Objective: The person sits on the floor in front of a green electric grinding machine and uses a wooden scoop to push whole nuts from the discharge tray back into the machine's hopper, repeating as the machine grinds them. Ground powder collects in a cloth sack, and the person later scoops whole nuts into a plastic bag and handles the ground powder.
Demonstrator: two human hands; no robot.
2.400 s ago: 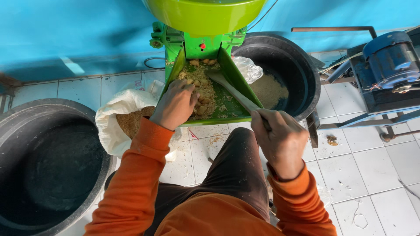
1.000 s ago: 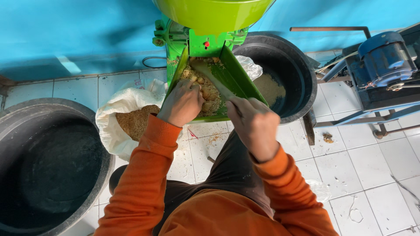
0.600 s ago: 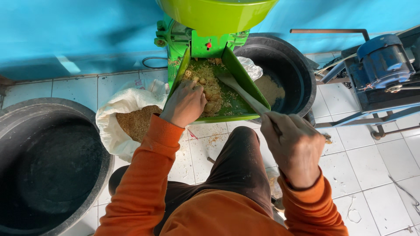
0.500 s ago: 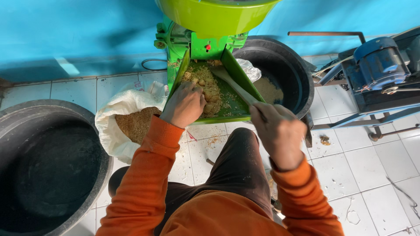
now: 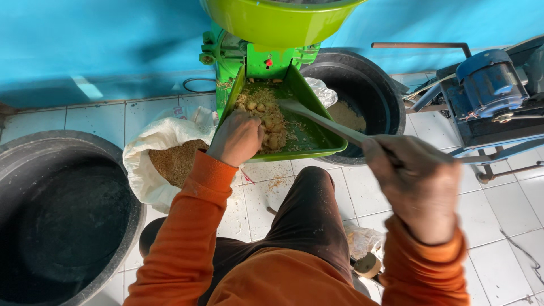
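The feed, a heap of tan, lumpy crumbs, lies in the upper half of the green tray under the green machine, while the lower half shows mostly bare green with scattered bits, so I judge much of the tray worked over and the heap left; the white sack beside it holds brown meal. The left hand reaches in, fingers curled on the heap's edge, and the right hand, raised and blurred, is closed round the handle of a pale scraper whose blade rests in the crumbs.

One head-worn camera looks steeply down, close above the person's lap, facing the green tray
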